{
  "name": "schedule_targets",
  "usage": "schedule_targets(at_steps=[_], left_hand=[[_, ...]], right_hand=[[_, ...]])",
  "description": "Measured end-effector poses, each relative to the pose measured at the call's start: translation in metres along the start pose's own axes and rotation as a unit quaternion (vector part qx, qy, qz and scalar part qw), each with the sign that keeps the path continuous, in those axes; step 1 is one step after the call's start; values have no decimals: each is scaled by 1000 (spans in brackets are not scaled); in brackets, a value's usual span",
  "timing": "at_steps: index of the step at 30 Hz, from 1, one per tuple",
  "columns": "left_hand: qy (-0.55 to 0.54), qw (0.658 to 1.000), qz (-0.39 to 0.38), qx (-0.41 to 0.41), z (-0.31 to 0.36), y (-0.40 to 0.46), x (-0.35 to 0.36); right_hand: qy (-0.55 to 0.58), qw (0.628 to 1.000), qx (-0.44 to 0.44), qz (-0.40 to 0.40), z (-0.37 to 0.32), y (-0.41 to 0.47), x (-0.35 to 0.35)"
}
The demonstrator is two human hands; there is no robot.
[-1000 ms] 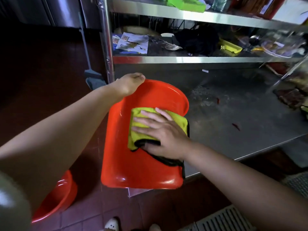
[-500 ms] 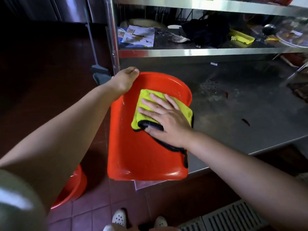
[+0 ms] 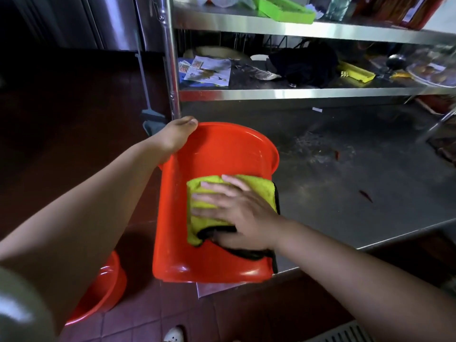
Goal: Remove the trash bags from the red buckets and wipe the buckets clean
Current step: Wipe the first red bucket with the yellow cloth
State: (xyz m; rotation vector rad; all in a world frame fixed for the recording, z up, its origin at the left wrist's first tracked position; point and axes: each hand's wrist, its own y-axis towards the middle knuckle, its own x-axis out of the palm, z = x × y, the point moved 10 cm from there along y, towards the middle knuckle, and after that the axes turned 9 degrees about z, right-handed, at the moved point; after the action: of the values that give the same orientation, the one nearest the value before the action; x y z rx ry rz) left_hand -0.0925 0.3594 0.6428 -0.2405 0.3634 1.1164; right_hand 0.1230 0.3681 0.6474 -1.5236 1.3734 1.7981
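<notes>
At the near left corner of the steel desk [image 3: 345,193], a red bucket [image 3: 209,243] lies tipped on its side, its open mouth facing the person and hanging partly past the desk edge. No trash bag shows in it, so the bag step looks done for this bucket, and the wiping is under way.

The left hand [image 3: 176,137] grips the far rim of the bucket, thumb over the lip, holding it steady. The right hand [image 3: 237,213] lies flat with straight fingers spread, pressing a yellow cloth [image 3: 256,191] with a black edge against the inside wall of the bucket, towards its right side. Only part of the wall is under the cloth; whether the rest of the inside is clean yet cannot be told from here.

On the floor to the near left, a second red bucket [image 3: 108,294] stands mostly hidden behind the left arm. Its visible part shows no bag, but most of it is out of sight. As a judgement, it likely awaits its own wipe, so the task seems roughly midway.
</notes>
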Motion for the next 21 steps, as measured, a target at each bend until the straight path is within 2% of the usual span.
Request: schedule_targets(at_steps=[6, 8, 12, 14, 21], left_hand=[[-54, 998, -11, -23, -9, 0, -6], [-62, 997, -8, -34, -16, 1, -11], [-88, 996, 14, -29, -24, -3, -16], [-66, 997, 31, -23, -25, -9, -17], [-130, 991, 27, -29, -23, -18, -24]], right_hand=[[8, 985, 169, 35, 109, 51, -25], [16, 984, 175, 32, 122, 59, -23], [-7, 988, 152, 38, 108, 61, -19], [-14, 988, 149, 47, 93, 51, -20], [39, 995, 73, 57, 2, -25, -13]])
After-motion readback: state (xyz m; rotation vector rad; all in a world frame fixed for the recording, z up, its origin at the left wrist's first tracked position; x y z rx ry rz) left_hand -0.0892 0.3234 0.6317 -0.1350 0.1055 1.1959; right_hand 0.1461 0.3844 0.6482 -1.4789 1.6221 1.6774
